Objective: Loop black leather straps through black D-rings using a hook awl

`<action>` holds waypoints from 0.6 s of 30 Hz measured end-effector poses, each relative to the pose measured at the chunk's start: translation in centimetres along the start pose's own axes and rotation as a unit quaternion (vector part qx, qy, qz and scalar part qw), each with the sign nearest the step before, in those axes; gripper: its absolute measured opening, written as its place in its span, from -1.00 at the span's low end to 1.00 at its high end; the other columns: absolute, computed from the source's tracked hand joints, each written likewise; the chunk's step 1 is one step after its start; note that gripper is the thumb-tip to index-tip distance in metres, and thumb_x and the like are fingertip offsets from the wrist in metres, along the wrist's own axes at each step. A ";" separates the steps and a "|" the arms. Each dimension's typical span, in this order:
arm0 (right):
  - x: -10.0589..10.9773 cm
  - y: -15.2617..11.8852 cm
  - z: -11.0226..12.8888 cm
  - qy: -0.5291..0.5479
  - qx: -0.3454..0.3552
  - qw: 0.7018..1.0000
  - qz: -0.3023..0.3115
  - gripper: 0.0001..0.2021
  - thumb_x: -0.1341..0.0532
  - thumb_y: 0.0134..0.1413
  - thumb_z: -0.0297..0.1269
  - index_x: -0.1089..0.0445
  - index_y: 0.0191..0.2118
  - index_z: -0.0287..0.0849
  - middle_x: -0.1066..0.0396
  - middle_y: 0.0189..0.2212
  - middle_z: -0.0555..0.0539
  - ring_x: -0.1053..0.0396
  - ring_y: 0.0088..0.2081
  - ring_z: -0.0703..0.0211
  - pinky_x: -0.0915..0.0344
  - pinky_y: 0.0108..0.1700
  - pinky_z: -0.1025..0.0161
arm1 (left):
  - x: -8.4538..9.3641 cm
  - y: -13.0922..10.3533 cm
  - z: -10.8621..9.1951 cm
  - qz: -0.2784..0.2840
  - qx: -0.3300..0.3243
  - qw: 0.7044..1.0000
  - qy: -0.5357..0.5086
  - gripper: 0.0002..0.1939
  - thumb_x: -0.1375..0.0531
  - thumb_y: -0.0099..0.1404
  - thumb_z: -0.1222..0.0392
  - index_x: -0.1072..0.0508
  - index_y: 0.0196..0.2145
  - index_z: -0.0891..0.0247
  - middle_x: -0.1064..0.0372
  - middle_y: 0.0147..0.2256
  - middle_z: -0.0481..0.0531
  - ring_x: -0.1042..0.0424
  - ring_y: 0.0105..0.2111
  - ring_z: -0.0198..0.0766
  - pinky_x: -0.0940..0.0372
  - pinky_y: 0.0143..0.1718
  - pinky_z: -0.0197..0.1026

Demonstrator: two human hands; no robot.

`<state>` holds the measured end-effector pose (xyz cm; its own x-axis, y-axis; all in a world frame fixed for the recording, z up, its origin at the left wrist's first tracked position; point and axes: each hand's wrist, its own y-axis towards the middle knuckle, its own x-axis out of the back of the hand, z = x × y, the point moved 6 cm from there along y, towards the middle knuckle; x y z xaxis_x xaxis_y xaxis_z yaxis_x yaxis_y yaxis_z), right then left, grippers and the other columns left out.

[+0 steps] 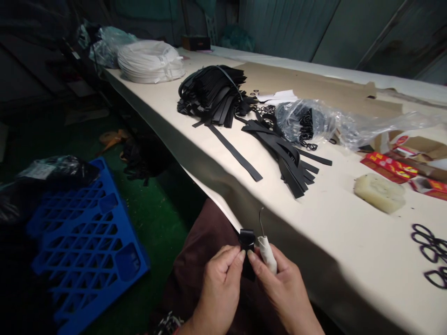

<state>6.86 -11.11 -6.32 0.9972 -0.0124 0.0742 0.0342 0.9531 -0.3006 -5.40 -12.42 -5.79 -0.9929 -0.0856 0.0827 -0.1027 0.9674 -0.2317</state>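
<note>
Near the table's front edge, my left hand (pixel 222 279) pinches a black strap (pixel 247 236) whose upper end is folded over in a loop. From the other side my right hand (pixel 279 279) pinches the same strap between thumb and finger. A hooked metal tool (pixel 267 251) with a white wrapped handle also sits in my right hand, its hook pointing up. The lower part of the strap is dark and partly hidden by the hands. Loose black straps (pixel 289 163) lie on the table beyond them.
A tied bundle of black straps (pixel 213 93), a white coil (pixel 150 63), a clear bag (pixel 300 121), red boxes (pixel 387 167), a yellowish block (pixel 379 192) and black rings (pixel 433 253) are on the table (pixel 342 218). A blue pallet (pixel 91 246) rests on the floor at left.
</note>
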 end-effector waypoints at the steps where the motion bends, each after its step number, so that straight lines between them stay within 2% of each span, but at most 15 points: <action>1: -0.1 0.0 -0.3 0.009 -0.005 1.000 0.006 -0.74 -0.29 -0.15 -0.10 -0.33 -0.51 -0.22 -0.17 -0.60 0.07 -0.09 -0.53 0.30 -0.08 -0.50 0.35 | -0.1 0.0 0.2 0.002 0.006 1.000 -0.006 -0.78 -0.08 0.24 0.25 -0.53 -0.37 0.28 -0.43 -0.41 0.04 -0.34 -0.40 -0.23 -0.26 -0.34 -0.29; 6: -0.6 -0.3 -2.3 0.140 -0.157 0.975 0.075 -0.63 -0.30 -0.19 0.01 -0.28 -0.46 -0.23 0.07 -0.76 0.20 0.17 -0.69 0.44 0.20 -0.65 0.41 | -0.9 -0.5 0.3 0.050 0.020 0.996 -0.066 -0.70 -0.08 0.23 0.29 -0.44 -0.09 0.21 -0.45 -0.15 0.04 -0.37 -0.16 -0.19 -0.24 -0.08 -0.24; 10: -0.7 -0.7 -2.0 0.214 -0.177 0.954 0.112 -0.65 -0.32 -0.16 -0.06 -0.31 -0.45 -0.28 0.07 -0.74 0.19 0.20 -0.67 0.46 0.24 -0.64 0.43 | -0.8 -0.8 0.3 0.052 0.017 0.997 -0.063 -0.66 -0.09 0.22 0.31 -0.41 -0.04 0.21 -0.44 -0.12 0.06 -0.38 -0.13 -0.17 -0.24 -0.06 -0.22; 14: -0.6 -0.9 -2.0 0.235 -0.166 0.949 0.127 -0.69 -0.31 -0.11 -0.11 -0.37 -0.40 -0.32 0.08 -0.72 0.19 0.21 -0.65 0.46 0.23 -0.64 0.44 | -0.7 -0.9 0.4 0.043 0.017 0.997 -0.064 -0.65 -0.11 0.21 0.32 -0.42 -0.04 0.20 -0.45 -0.13 0.05 -0.39 -0.15 -0.18 -0.24 -0.07 -0.23; 16: -0.5 -1.0 -2.2 0.244 -0.162 0.948 0.125 -0.70 -0.31 -0.10 -0.12 -0.38 -0.40 -0.31 0.08 -0.72 0.18 0.21 -0.65 0.46 0.22 -0.65 0.44 | -0.7 -0.8 0.5 0.038 0.028 0.995 -0.086 -0.66 -0.13 0.20 0.33 -0.43 -0.06 0.19 -0.46 -0.14 0.02 -0.38 -0.14 -0.19 -0.23 -0.06 -0.25; 18: -0.3 -1.1 -2.4 0.249 -0.163 0.947 0.118 -0.70 -0.32 -0.11 -0.12 -0.36 -0.41 -0.29 0.08 -0.72 0.18 0.21 -0.65 0.45 0.22 -0.65 0.44 | -1.1 -0.9 0.7 0.058 0.056 0.987 -0.137 -0.65 -0.14 0.20 0.33 -0.42 -0.05 0.20 -0.47 -0.15 0.02 -0.39 -0.15 -0.20 -0.24 -0.09 -0.26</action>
<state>6.68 -12.91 -8.28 0.8845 -0.0290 -0.4656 -0.2560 0.8042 -0.5364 -4.29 -13.34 -6.37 -0.9758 -0.0510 -0.2126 0.0227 0.9435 -0.3305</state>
